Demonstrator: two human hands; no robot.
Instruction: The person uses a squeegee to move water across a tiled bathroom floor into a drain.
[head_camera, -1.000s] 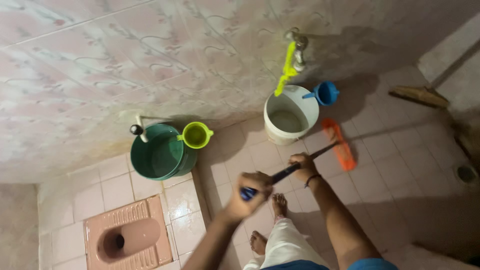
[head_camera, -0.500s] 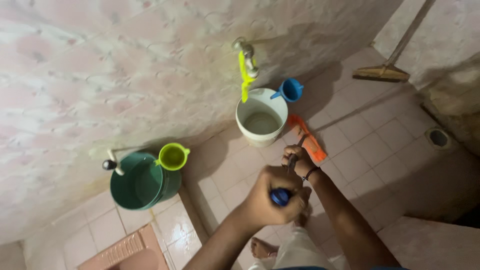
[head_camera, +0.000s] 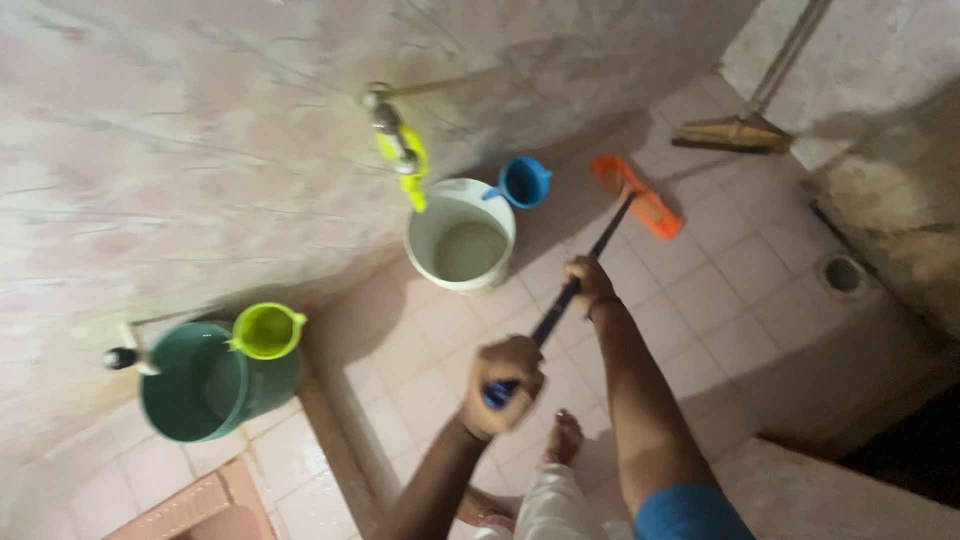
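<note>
Pushed farther out, orange brush head (head_camera: 637, 196) seems beyond bucket (head_camera: 460, 237); both hands' fingers clench its handle (head_camera: 570, 290).

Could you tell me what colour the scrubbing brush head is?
Orange brush head, clearest in the head view.

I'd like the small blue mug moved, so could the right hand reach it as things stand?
Probably not at once: the right hand grips the dark brush handle, well short of the small blue mug; the tiled floor between looks free.
</note>
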